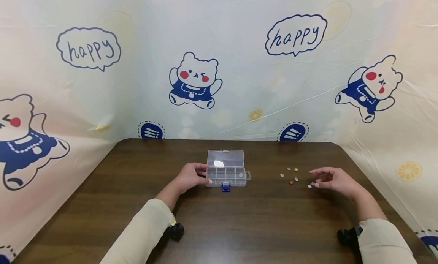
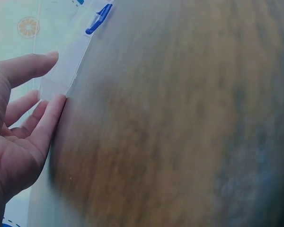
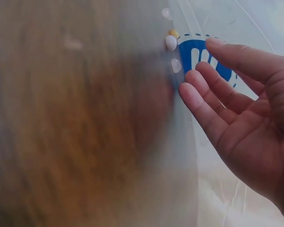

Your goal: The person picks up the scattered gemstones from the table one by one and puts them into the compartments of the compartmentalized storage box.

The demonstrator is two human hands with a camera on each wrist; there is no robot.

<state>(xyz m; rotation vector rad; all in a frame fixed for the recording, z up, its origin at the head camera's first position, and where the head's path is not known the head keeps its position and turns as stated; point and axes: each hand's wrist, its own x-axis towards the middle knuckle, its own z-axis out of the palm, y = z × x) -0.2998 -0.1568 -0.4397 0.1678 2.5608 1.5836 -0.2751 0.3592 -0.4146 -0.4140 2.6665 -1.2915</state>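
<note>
A clear plastic compartment box (image 1: 226,182) with its lid (image 1: 232,158) raised stands mid-table, its blue latch (image 1: 225,187) facing me. My left hand (image 1: 191,177) grips the box's left end, thumb at the front corner and fingers toward the back. One pale piece (image 1: 241,175) shows in a right-hand compartment. Several small pebble-like pieces lie right of the box, among them a brown one (image 1: 291,182), a yellowish one (image 1: 295,169) and a white one (image 1: 309,186). Beside the white one hovers my right hand (image 1: 333,179), its fingers loosely bent and apart from the thumb, with nothing visible between them.
The brown wooden table (image 1: 219,226) meets a printed cloth backdrop (image 1: 239,85) with bears and "happy" bubbles at the back and sides. A clear hanging tab (image 1: 248,175) sticks out from the box's right end. Dark wrist cameras sit at both sleeves.
</note>
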